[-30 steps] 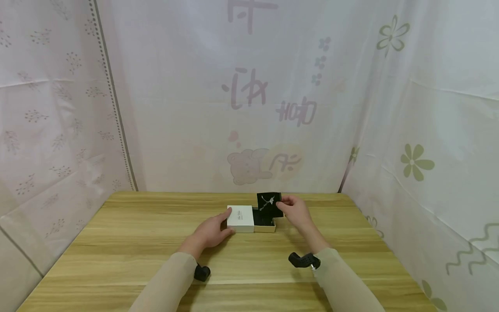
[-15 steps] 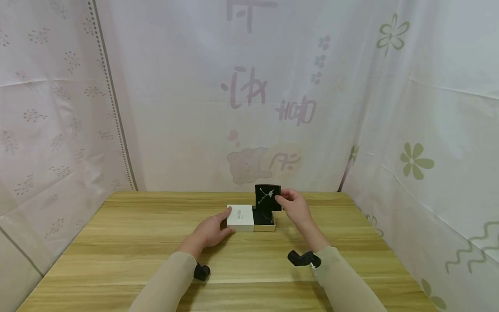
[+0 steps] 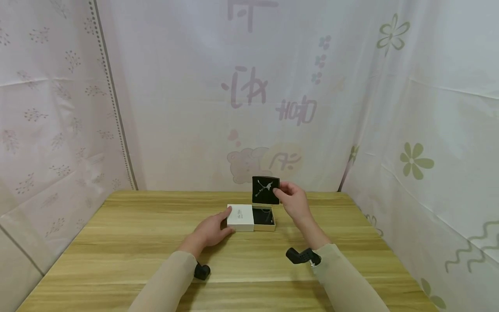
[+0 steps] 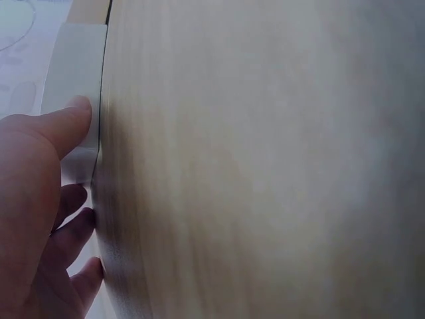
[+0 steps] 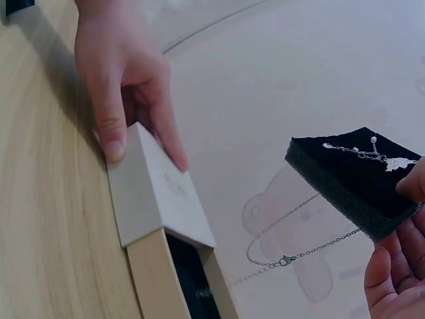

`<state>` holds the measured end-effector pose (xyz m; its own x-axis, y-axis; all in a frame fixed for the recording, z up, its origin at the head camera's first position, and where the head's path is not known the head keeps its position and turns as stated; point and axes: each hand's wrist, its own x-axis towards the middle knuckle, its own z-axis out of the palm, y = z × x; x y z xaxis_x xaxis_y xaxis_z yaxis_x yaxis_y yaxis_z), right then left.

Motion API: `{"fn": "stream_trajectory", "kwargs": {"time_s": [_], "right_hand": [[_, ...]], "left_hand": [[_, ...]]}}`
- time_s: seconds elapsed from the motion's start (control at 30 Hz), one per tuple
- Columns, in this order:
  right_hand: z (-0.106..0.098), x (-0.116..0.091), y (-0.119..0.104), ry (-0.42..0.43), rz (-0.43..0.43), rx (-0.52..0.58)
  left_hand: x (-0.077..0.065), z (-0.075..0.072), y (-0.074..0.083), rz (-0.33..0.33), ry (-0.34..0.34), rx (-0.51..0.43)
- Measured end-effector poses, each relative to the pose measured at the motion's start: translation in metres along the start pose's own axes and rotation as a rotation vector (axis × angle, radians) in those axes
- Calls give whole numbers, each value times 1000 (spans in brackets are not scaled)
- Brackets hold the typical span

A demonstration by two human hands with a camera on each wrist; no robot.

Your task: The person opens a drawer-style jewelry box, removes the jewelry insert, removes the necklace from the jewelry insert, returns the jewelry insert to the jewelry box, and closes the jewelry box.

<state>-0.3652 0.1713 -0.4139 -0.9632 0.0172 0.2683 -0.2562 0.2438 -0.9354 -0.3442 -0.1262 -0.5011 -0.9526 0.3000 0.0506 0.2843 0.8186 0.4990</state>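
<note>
A white box sleeve (image 3: 242,220) with small dark lettering lies on the table, its thumb side and far side gripped by my left hand (image 3: 209,230). From its right end protrudes a cream drawer (image 3: 266,228) with a dark inside. Above the drawer, my right hand (image 3: 295,203) pinches a black foam pad (image 3: 259,198) by its right edge, thumb on the front. A silver necklace (image 5: 392,164) with a small pendant is fixed across the pad's face. In the right wrist view its thin chain (image 5: 284,261) loops down from under the foam.
The box stands near the far side of a wood-grain table (image 3: 156,242). Pale printed curtains (image 3: 187,108) hang behind the table and along both sides. A black wrist-worn device (image 3: 298,255) sits at the right cuff, another device (image 3: 202,271) at the left.
My right hand has raised the foam pad up and slightly left, off the drawer, showing more of the drawer's inside. The left hand and box have stayed in place.
</note>
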Motion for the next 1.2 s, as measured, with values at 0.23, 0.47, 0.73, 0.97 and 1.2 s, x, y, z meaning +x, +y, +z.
{"fn": "stream_trajectory", "kwargs": {"time_s": [0.23, 0.47, 0.73, 0.97, 1.2], "right_hand": [[2, -2, -14, -13, -16, 45], [7, -8, -31, -16, -29, 92], [12, -11, -40, -40, -47, 142], [17, -16, -48, -52, -39, 145], [22, -19, -55, -69, -34, 145]], "left_hand": [[-1, 0, 1, -5, -1, -15], [0, 2, -1, 1, 0, -14], [0, 3, -1, 0, 3, -15], [2, 2, 0, 1, 2, -11], [2, -1, 1, -3, -7, -17]]}}
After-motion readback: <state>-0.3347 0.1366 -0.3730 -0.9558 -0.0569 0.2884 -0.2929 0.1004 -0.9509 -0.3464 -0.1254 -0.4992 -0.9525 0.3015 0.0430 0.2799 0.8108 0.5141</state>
